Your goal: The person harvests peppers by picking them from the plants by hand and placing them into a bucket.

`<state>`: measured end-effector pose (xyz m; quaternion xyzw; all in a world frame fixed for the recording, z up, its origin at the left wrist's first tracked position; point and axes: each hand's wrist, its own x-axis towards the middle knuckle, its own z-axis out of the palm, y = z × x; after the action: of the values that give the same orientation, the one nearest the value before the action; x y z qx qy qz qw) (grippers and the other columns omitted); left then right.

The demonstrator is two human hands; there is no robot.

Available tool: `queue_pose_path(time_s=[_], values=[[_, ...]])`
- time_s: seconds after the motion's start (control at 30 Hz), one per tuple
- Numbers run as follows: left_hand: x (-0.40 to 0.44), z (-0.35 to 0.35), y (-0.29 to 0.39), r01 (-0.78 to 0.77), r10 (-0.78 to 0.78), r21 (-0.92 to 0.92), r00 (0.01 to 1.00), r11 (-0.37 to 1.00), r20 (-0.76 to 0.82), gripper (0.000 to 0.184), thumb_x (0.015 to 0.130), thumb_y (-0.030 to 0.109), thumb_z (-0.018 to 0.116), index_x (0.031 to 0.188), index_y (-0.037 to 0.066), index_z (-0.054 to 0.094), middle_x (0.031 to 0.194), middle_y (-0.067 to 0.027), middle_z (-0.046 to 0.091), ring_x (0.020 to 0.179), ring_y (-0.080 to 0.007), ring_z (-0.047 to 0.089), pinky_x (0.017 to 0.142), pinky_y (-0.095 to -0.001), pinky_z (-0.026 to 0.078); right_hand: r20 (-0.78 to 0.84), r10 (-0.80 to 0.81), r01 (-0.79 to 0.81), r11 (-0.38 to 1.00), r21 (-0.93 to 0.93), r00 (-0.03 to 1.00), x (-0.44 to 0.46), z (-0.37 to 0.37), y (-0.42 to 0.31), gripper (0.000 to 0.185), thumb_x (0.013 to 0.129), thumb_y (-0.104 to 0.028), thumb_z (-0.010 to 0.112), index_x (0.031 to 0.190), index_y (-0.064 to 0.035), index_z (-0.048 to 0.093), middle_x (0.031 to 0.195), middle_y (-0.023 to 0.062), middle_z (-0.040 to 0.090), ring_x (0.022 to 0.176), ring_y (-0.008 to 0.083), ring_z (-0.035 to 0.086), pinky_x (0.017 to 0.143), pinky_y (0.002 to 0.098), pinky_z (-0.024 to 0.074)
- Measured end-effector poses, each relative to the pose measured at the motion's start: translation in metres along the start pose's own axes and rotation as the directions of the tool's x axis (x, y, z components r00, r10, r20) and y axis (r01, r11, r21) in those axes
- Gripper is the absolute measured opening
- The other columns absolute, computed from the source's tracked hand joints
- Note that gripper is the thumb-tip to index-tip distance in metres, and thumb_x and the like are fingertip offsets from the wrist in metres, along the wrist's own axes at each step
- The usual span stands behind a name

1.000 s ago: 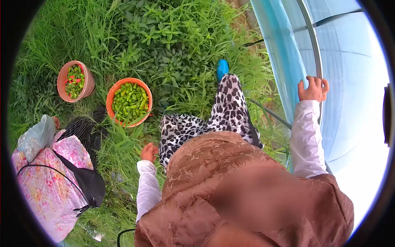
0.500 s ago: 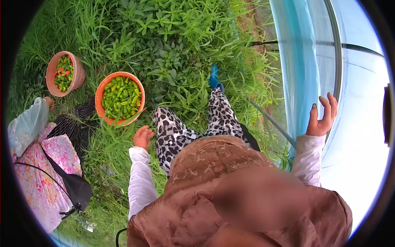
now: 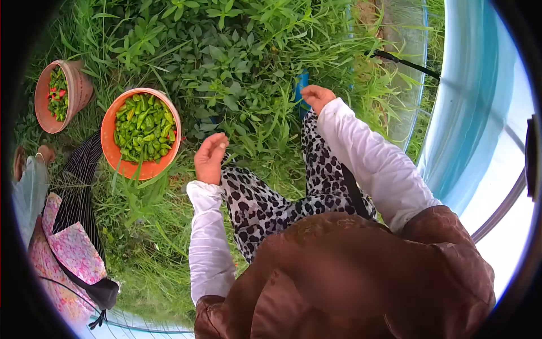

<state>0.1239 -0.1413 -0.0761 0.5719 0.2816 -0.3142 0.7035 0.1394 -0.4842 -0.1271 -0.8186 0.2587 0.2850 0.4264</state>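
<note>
My left hand (image 3: pixel 210 158) is raised over my left knee, to the right of an orange bucket (image 3: pixel 107 135) full of green peppers (image 3: pixel 144 127). Its fingers are loosely bent, with nothing visible in them. My right hand (image 3: pixel 318 97) hangs over my right lower leg, close to a blue boot (image 3: pixel 301 93). Its fingers are slightly curled and apart from the thumb, and it shows no object. Both hands are apart from the bucket and the leafy plants (image 3: pixel 226 68).
A second bucket (image 3: pixel 79 85) with green and red peppers leans at the upper left. A person in a pink floral garment (image 3: pixel 79 248) is at the lower left, hands near a pale bag (image 3: pixel 33 189). Plastic sheeting (image 3: pixel 480 96) curves along the right, with a black strap (image 3: pixel 409 65).
My right hand has left the sheeting and swung inward over my leg. My left hand has risen slightly. The view has shifted, so the buckets and the other person sit farther left.
</note>
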Motion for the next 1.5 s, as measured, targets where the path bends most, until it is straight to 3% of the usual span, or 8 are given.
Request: queue_pose_path(time_s=[0.27,0.37,0.47,0.73,0.93,1.2,1.33,1.5], values=[[0.100,0.086,-0.086,0.198,-0.119,-0.163,0.909,0.966,0.399,0.036,0.083,0.006,0.050,0.118,0.004,0.047,0.110,-0.0080,0.055,0.099,-0.0163,0.054,0.076,-0.0240,0.040,0.209,-0.034,0.157,0.779,-0.607,0.977,0.054,0.121,0.095,0.035,0.072,-0.007,0.057,0.108,-0.0085,0.056,0.109,0.0126,0.055,0.100,0.0270,0.054,0.086,0.0310,0.0437],[0.131,0.092,-0.121,0.320,-0.225,-0.240,0.908,0.916,0.354,0.046,0.083,0.010,0.051,0.127,0.008,0.040,0.122,-0.0088,0.048,0.106,-0.0170,0.051,0.070,-0.0218,0.040,0.706,0.346,0.118,0.847,-0.518,0.619,0.049,0.165,0.075,0.054,0.068,-0.005,0.059,0.120,-0.0103,0.048,0.124,0.0126,0.046,0.116,0.0289,0.042,0.096,0.0349,0.0370],[0.139,0.080,-0.167,0.413,-0.418,-0.260,0.908,0.873,0.037,0.062,0.081,0.019,0.054,0.136,0.013,0.026,0.132,-0.0096,0.038,0.116,-0.0195,0.041,0.082,-0.0326,0.036,0.393,-0.231,0.330,0.921,-0.208,0.890,0.005,0.189,0.123,0.040,0.070,0.001,0.052,0.110,-0.0042,0.053,0.111,0.0172,0.052,0.101,0.0317,0.052,0.081,0.0313,0.0443],[0.164,0.075,-0.189,0.523,-0.566,-0.219,0.769,0.824,-0.296,0.064,0.074,0.027,0.059,0.131,0.015,0.033,0.118,-0.0011,0.050,0.108,-0.0181,0.045,0.079,-0.0378,0.031,-0.182,0.172,-0.170,0.985,0.024,0.968,0.059,0.134,0.121,0.019,0.071,-0.003,0.057,0.090,-0.0001,0.060,0.082,0.0163,0.059,0.075,0.0282,0.059,0.071,0.0332,0.0481],[0.164,0.072,-0.178,0.510,-0.575,-0.304,0.798,0.804,-0.182,0.051,0.077,0.025,0.057,0.123,0.010,0.040,0.113,-0.0086,0.054,0.098,-0.0183,0.054,0.067,-0.0283,0.037,0.157,0.449,-0.354,0.839,-0.412,0.880,0.099,0.165,0.148,0.059,0.063,-0.036,0.068,0.112,-0.0065,0.055,0.100,0.0189,0.060,0.097,0.0321,0.056,0.088,0.0331,0.0419],[0.165,0.079,-0.179,0.494,-0.554,-0.429,0.832,0.756,-0.019,0.031,0.081,0.019,0.055,0.109,0.010,0.046,0.101,-0.0115,0.060,0.091,-0.0208,0.059,0.059,-0.0239,0.040,-0.054,0.420,-0.307,0.740,0.598,0.906,0.063,0.162,0.171,0.037,0.065,-0.018,0.062,0.099,-0.0047,0.058,0.082,0.0029,0.058,0.076,0.0116,0.054,0.070,0.0235,0.0432],[0.166,0.086,-0.178,0.486,-0.576,-0.428,0.811,0.762,-0.105,0.030,0.080,0.016,0.057,0.107,0.008,0.048,0.104,-0.0113,0.057,0.096,-0.0193,0.055,0.066,-0.0255,0.040,0.190,0.400,-0.335,0.331,0.882,0.897,0.037,0.133,0.133,0.032,0.067,-0.008,0.054,0.099,-0.0064,0.057,0.080,0.0002,0.053,0.075,0.0093,0.050,0.066,0.0214,0.0390],[0.168,0.097,-0.175,0.390,-0.426,-0.544,0.902,0.743,0.065,0.022,0.081,0.010,0.055,0.102,0.004,0.052,0.102,-0.0080,0.057,0.095,-0.0177,0.054,0.072,-0.0290,0.043,0.237,-0.157,0.035,0.892,0.450,0.959,0.017,0.142,0.093,0.026,0.065,-0.001,0.056,0.090,-0.0041,0.057,0.081,0.0064,0.051,0.076,0.0178,0.051,0.068,0.0264,0.0395]])
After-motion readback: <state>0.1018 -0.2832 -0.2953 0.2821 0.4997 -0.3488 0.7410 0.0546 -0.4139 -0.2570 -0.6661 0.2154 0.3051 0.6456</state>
